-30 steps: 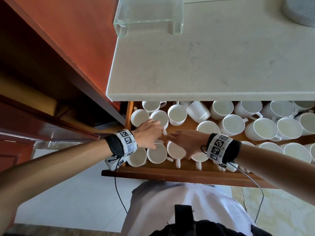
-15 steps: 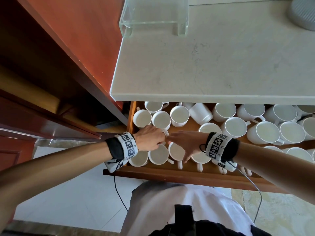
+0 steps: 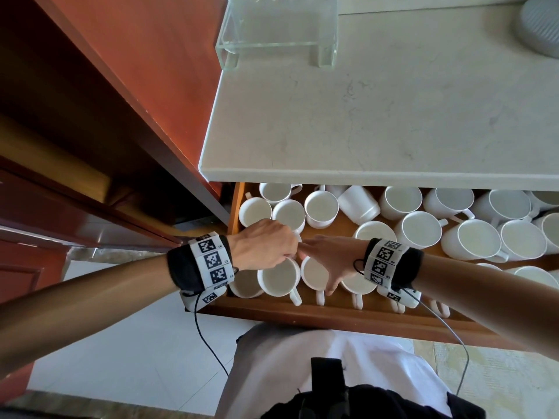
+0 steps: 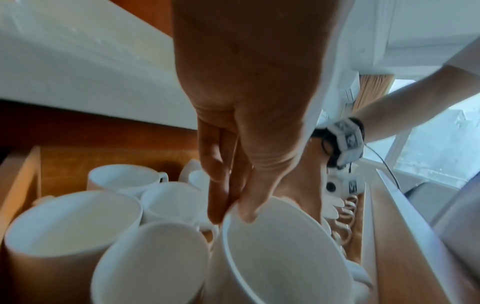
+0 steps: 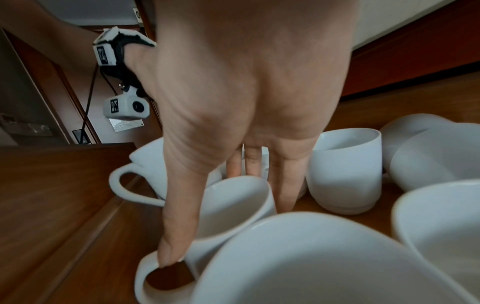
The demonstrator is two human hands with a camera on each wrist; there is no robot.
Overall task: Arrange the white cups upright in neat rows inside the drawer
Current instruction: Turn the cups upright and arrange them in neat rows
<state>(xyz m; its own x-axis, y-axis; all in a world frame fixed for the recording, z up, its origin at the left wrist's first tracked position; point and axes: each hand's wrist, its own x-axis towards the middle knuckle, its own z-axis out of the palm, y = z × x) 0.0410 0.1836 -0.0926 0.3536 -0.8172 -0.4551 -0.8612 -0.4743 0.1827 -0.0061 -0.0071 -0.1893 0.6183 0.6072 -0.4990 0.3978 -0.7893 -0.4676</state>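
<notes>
Many white cups fill the open wooden drawer [image 3: 332, 316]. Most stand upright; one [image 3: 358, 204] lies tipped at the back. My left hand [image 3: 292, 255] pinches the rim of a front-row cup [image 3: 279, 279], thumb inside and fingers outside, as the left wrist view shows for the hand [image 4: 233, 209] and cup [image 4: 280, 257]. My right hand [image 3: 316, 269] straddles the neighbouring cup [image 3: 311, 276]. In the right wrist view that hand [image 5: 226, 232] has its fingers behind the cup [image 5: 233, 205] and its thumb down at the handle [image 5: 145, 277].
A pale stone countertop [image 3: 378, 116] overhangs the back of the drawer and hides the rear cups. A clear glass stand [image 3: 278, 40] and a grey ribbed object [image 3: 541, 22] sit on it. A red-brown cabinet [image 3: 136, 71] stands to the left. More cups crowd the right side [image 3: 472, 240].
Both hands stay on the same two front-row cups; they have only shifted slightly, and the view has drifted a little.
</notes>
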